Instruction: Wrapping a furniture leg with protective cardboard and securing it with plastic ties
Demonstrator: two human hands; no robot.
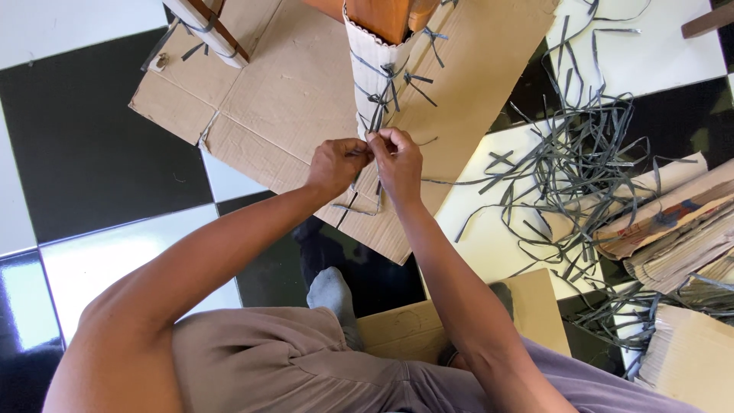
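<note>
Glossy black-and-white tiled floor (99, 153) reflects daylight. Flattened cardboard sheets (290, 92) lie spread across it, with stacked cardboard (680, 229) and a heap of loose grey strips (581, 168) alongside.

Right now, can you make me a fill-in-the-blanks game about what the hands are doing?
1. The left hand and right hand pinch a thin grey ____.
2. The wrapped leg stands on flattened brown ____.
3. A loose pile of strips lies to the person's ____.
4. The floor tiles are white and ____.

Missing words: strip; cardboard; right; black
</note>
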